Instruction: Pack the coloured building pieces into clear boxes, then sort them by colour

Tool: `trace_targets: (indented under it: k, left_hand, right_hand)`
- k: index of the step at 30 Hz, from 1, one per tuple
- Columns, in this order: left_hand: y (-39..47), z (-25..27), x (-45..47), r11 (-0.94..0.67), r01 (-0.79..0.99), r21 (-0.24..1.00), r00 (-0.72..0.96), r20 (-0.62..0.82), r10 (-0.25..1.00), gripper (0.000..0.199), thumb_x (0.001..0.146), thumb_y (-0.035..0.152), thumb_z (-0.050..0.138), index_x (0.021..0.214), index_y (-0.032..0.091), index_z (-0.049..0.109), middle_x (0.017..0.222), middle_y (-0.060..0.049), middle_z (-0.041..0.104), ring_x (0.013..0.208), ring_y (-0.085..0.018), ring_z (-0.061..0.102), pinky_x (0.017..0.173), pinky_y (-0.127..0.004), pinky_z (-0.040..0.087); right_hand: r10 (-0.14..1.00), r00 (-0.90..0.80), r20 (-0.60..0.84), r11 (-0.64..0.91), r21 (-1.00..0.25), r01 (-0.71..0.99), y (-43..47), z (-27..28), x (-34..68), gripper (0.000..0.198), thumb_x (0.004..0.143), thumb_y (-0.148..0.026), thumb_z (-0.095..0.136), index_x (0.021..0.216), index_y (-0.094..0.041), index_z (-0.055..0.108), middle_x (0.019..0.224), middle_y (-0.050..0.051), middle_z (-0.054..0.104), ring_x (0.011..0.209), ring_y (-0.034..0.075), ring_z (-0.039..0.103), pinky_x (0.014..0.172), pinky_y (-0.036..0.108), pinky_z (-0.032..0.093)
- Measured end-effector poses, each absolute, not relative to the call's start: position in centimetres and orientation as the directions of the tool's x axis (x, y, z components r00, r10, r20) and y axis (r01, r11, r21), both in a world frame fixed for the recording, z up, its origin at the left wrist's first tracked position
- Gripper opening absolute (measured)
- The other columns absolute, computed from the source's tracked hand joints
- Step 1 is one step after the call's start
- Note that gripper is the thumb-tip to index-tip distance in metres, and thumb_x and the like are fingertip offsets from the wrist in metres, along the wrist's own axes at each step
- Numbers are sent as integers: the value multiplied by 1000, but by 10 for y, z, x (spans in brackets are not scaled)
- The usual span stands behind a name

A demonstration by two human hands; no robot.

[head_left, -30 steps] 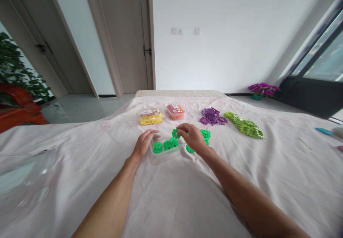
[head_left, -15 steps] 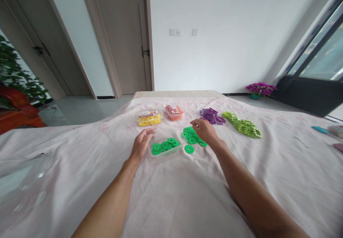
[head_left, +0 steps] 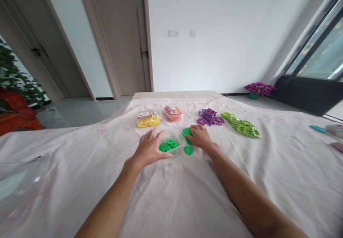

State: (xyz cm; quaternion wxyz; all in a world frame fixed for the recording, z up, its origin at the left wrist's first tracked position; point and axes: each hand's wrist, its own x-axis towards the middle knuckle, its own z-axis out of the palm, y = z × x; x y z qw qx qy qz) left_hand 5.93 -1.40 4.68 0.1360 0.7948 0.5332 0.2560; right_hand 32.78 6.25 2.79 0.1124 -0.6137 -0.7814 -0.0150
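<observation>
My left hand wraps the left end of a clear plastic box, thumb along the front side and fingers toward the back. Inside the box lie several green notched discs; its left end is hidden by the hand. My right hand rests over a pile of green discs just right of the box. Its thumb and fingers are apart, and part of the pile is covered. A single green disc lies flat in front of the pile.
Behind stand a box of yellow pieces and a box of orange pieces. Purple pieces and lime-green pieces lie to the right. A large clear plastic container is at the left. A pinkish cloth covers the surface.
My left hand has moved right, from beside the box to around its left end. My right hand has come down onto the green discs. The box sits slightly farther right.
</observation>
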Motion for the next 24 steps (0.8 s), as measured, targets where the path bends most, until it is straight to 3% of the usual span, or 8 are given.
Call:
trace_targets:
  k: [7,13,19,24]
  left_hand:
    - [-17,52,62,-367,791,490,288,231,929,90,58,57,74,139,29,44,146,-13,42,135,-41,33,106,-52,29]
    - [-18,60,54,-392,796,462,308,248,918,87,56,47,76,137,31,47,141,-11,49,128,-39,42,103,-48,35]
    - [-14,61,34,-398,792,464,347,194,917,95,53,43,78,141,30,43,144,-11,45,130,-40,40,105,-49,35]
    - [-10,56,29,-404,778,482,370,168,914,99,53,47,79,143,29,40,148,-11,40,134,-39,35,107,-49,32]
  right_hand:
    - [948,-219,229,260,-168,951,63,24,326,46,80,-54,60,114,-24,66,125,11,60,125,33,39,97,45,31]
    - [929,-227,292,296,-217,930,64,23,323,37,75,-45,68,105,-24,69,110,7,66,115,26,47,96,35,32]
    - [928,-244,283,313,-232,921,61,28,316,33,75,-38,70,105,-26,71,91,4,71,99,24,55,83,31,36]
    - [936,-225,270,300,-278,913,60,31,315,33,78,-36,67,109,-27,70,88,3,72,95,23,57,76,29,37]
